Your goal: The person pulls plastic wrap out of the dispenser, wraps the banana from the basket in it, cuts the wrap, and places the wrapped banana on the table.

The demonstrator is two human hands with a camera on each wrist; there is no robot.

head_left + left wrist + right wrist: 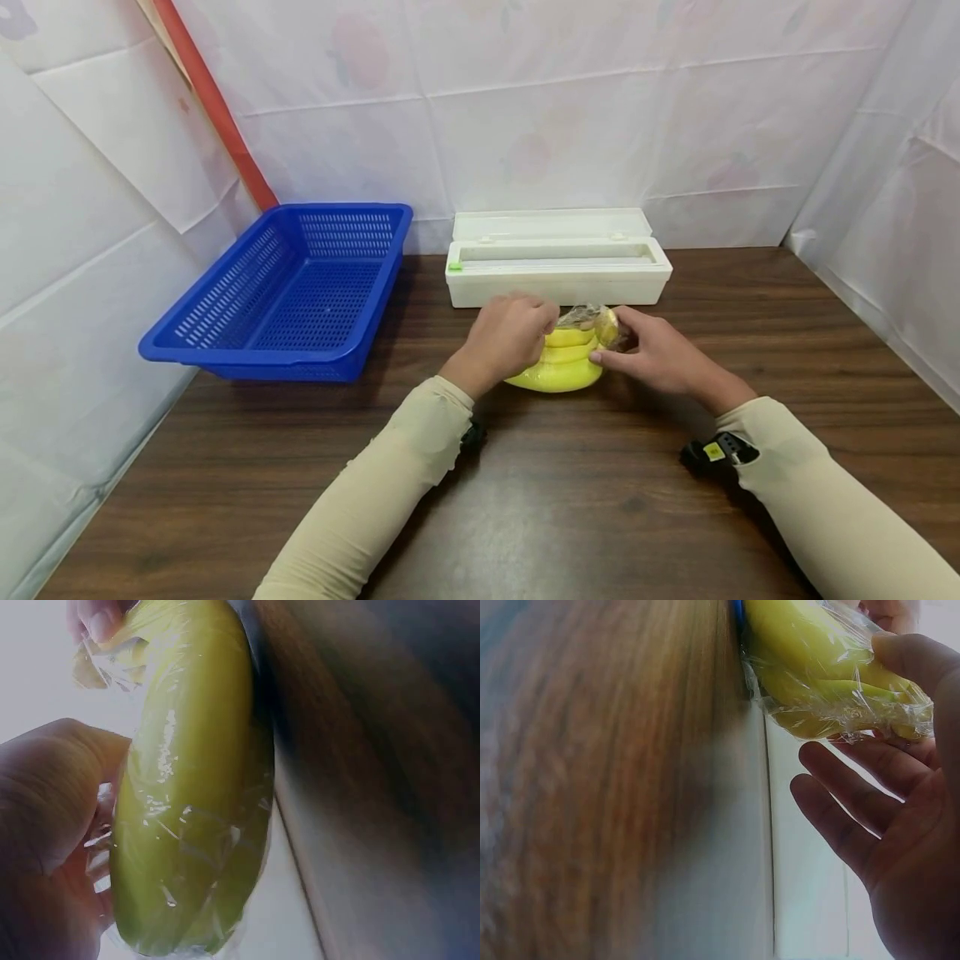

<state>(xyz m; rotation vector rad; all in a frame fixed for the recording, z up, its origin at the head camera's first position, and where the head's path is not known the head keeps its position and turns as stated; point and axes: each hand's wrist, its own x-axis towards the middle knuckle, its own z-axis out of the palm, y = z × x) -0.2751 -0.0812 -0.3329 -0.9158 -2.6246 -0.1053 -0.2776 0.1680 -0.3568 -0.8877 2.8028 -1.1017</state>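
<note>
A bunch of yellow bananas [558, 371] wrapped in clear plastic film [581, 314] is between my two hands at the middle of the table. My left hand [510, 337] grips the wrapped bunch from its left and upper side with curled fingers; its fingertips are partly hidden. At the stem end, my right hand [660, 354] holds the bunch with the thumb in front and fingers behind. Up close in the left wrist view, the film lies shiny and creased over the bananas [187, 772]. Bunched film [855, 716] shows near the right fingers in the right wrist view.
Behind the bananas stands a white film dispenser box [558, 287] with its lid raised. A blue perforated basket [348, 333] is at the back left on the dark wooden table [525, 500]. White patterned sheeting [540, 108] hangs at the back and sides.
</note>
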